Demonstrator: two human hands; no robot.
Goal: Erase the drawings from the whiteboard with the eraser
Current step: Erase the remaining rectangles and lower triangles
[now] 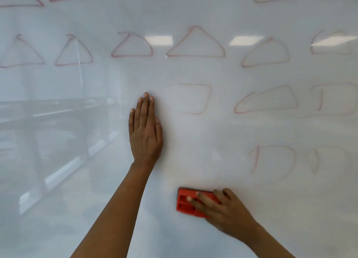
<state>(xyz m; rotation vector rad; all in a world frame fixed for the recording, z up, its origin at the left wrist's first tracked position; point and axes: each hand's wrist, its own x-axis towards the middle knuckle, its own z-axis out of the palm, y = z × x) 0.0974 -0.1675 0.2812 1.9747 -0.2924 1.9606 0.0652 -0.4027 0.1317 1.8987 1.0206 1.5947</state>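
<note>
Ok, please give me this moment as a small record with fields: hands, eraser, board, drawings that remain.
left hand: flat on the whiteboard, fingers straight
right hand: holds the red eraser against the board
red eraser: low, below and right of the left hand
red drawings: triangles in rows above; a half-wiped shape beside the left hand; more at right

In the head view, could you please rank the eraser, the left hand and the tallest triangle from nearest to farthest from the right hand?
1. Eraser, under the right hand itself.
2. Left hand, up and to the left.
3. Tallest triangle, high above.
</note>
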